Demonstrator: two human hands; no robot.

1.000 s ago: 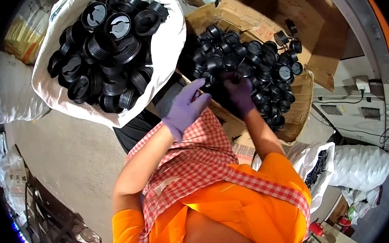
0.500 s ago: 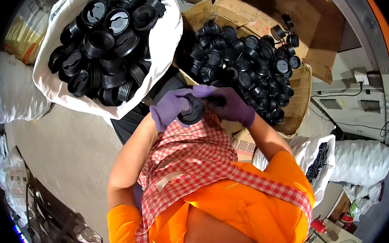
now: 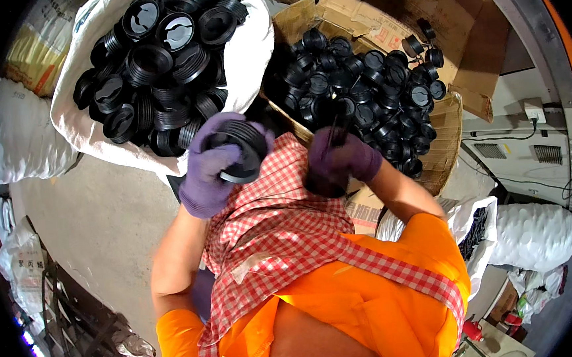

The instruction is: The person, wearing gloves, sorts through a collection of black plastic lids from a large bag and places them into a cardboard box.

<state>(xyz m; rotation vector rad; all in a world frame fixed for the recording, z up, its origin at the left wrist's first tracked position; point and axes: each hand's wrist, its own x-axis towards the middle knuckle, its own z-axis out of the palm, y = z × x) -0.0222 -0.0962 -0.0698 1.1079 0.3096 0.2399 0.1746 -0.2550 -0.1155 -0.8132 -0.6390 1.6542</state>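
My left hand (image 3: 206, 177), in a purple glove, is closed around a black ribbed plastic cap (image 3: 249, 138) and holds it tilted beside the near edge of the white sack (image 3: 255, 68). That sack is heaped with similar black threaded caps (image 3: 148, 63). My right hand (image 3: 351, 157), gloved in purple too, is closed on another black plastic piece (image 3: 323, 184), smeared by motion, over my lap. Just beyond it stands a cardboard box (image 3: 447, 134), filled with black caps (image 3: 376, 99), some joined by thin stems.
Against the left side lean stuffed white bags (image 3: 27, 133). At right are an open white sack (image 3: 487, 251) of dark thin pieces, a bulging white bag (image 3: 535, 235) and a pale machine cabinet (image 3: 520, 162) with cables. Dark metal framing (image 3: 77, 326) stands at lower left.
My hands were together and have parted. The left one moved up and left toward the white sack with a cap; the right one shifted slightly right and down, holding a separate black piece.
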